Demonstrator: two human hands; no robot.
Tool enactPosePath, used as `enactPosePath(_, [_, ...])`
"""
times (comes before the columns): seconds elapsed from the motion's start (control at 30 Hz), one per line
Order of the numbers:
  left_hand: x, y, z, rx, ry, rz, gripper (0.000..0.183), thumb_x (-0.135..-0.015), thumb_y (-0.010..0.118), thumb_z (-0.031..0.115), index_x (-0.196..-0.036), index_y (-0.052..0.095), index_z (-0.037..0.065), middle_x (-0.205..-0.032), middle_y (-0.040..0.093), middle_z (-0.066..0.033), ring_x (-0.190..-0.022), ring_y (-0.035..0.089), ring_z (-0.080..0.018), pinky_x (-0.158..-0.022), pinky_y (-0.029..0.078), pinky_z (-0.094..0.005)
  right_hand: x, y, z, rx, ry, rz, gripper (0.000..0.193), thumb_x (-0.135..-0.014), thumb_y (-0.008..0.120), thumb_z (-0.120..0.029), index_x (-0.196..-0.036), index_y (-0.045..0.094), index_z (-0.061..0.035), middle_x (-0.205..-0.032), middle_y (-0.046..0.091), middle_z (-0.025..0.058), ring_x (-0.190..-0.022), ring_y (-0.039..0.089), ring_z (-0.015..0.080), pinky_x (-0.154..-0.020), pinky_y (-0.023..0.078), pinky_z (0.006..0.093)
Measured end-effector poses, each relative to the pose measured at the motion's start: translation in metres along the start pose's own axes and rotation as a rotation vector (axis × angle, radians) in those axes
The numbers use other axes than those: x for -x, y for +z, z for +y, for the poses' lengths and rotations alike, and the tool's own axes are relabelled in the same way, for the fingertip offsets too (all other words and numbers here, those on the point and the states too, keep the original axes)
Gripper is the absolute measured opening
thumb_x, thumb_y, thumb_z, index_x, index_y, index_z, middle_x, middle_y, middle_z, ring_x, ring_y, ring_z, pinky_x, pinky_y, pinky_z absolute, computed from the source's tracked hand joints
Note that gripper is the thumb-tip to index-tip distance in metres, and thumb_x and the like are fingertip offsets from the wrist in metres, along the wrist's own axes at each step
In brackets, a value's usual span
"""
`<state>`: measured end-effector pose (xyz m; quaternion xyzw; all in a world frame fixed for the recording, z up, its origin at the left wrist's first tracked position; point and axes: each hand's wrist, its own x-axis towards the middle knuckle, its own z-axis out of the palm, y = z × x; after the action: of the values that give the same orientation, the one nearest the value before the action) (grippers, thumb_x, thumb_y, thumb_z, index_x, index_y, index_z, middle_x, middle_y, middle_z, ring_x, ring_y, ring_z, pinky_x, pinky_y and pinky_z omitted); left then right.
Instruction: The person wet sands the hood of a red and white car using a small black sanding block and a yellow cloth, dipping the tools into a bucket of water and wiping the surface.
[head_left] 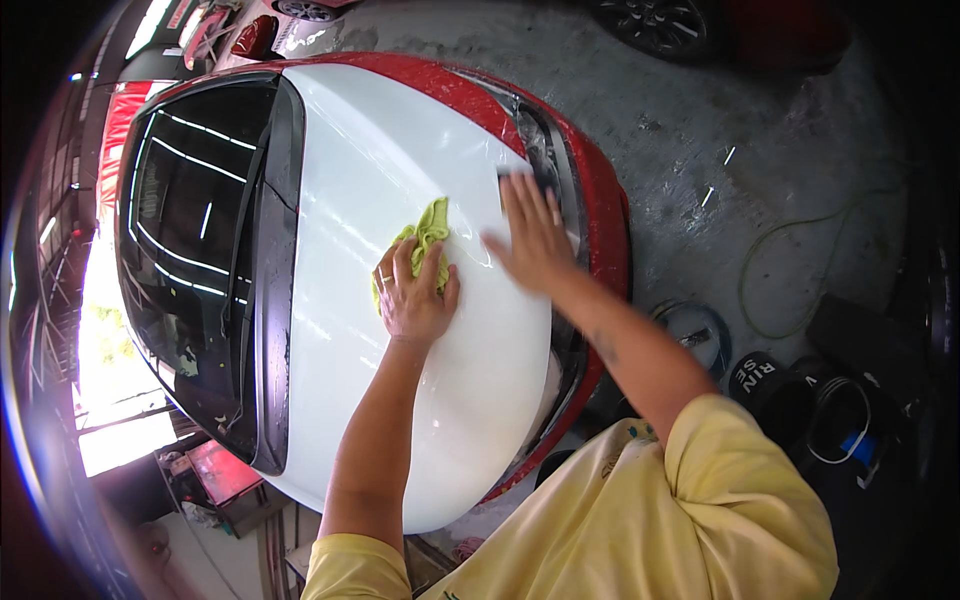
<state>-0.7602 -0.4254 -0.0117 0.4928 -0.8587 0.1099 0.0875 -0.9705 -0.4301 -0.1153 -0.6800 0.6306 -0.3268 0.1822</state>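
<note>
Leaning over the white hood (340,200) of a red car, I have both hands on its surface. My left hand (415,300) rests on a crumpled yellow-green cloth (432,225), its fingers bent over the fabric. Nearer the front edge, my right hand (538,240) is slightly blurred, fingers stretched forward and thumb apart. Beneath those fingertips a small dark flat pad (505,185) shows at one side; most of it is hidden by the hand. The hood looks glossy, with pale streaks and light reflections.
The dark windshield (195,230) lies left of the hood. Black buckets (762,385) stand on the grey floor (690,130) at right, near a thin hose (745,270). Another car's wheel (655,28) shows at the top. A red-topped cart (222,470) stands lower left.
</note>
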Motion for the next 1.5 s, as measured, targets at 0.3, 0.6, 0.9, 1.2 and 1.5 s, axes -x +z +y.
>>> enactPosePath(0.3, [-0.003,0.004,0.001,0.001,-0.010,0.024,0.038,-0.096,0.075,0.032,-0.131,0.074,0.016,-0.143,0.060,-0.0168,-0.135,0.055,-0.0408,-0.113,0.045,-0.0570,-0.007,-0.004,0.008,-0.007,0.022,0.008,0.103,-0.106,0.058,-0.062,-0.169,0.024,0.0108,-0.178,0.020,0.0335,-0.168,0.018,0.0431,-0.136,0.014,0.0561])
enactPosePath(0.6, [0.003,-0.003,0.000,-0.021,-0.008,0.022,0.035,-0.096,0.076,0.028,-0.128,0.074,0.013,-0.141,0.059,-0.0174,-0.131,0.054,-0.0410,-0.111,0.046,-0.0538,0.127,-0.006,-0.032,-0.098,0.046,-0.249,0.107,-0.105,0.062,-0.058,-0.169,0.015,0.0139,-0.178,0.012,0.0373,-0.168,0.010,0.0481,-0.136,0.009,0.0574])
enactPosePath(0.9, [0.003,0.004,-0.002,0.005,-0.038,0.016,0.036,-0.096,0.075,0.031,-0.129,0.075,0.016,-0.143,0.060,-0.0151,-0.135,0.053,-0.0405,-0.114,0.044,-0.0554,0.042,0.001,-0.020,0.011,-0.122,-0.041,0.099,-0.106,0.058,-0.062,-0.169,0.027,0.0077,-0.177,0.027,0.0286,-0.167,0.020,0.0421,-0.136,0.017,0.0550])
enactPosePath(1.2, [-0.008,-0.002,0.003,0.031,-0.007,0.035,0.037,-0.095,0.076,0.027,-0.130,0.073,0.015,-0.141,0.059,-0.0156,-0.134,0.053,-0.0403,-0.114,0.044,-0.0541,-0.053,-0.003,-0.008,0.032,-0.251,-0.010,0.094,-0.107,0.057,-0.062,-0.169,0.032,0.0040,-0.177,0.031,0.0254,-0.167,0.024,0.0358,-0.137,0.016,0.0507])
enactPosePath(1.5, [0.002,-0.001,0.000,0.031,-0.060,0.011,0.037,-0.095,0.075,0.026,-0.130,0.073,0.017,-0.143,0.060,-0.0151,-0.135,0.054,-0.0399,-0.115,0.044,-0.0547,0.162,-0.025,-0.028,-0.070,-0.171,-0.347,0.097,-0.108,0.052,-0.064,-0.172,0.024,0.0041,-0.181,0.020,0.0250,-0.169,0.017,0.0391,-0.136,0.012,0.0576])
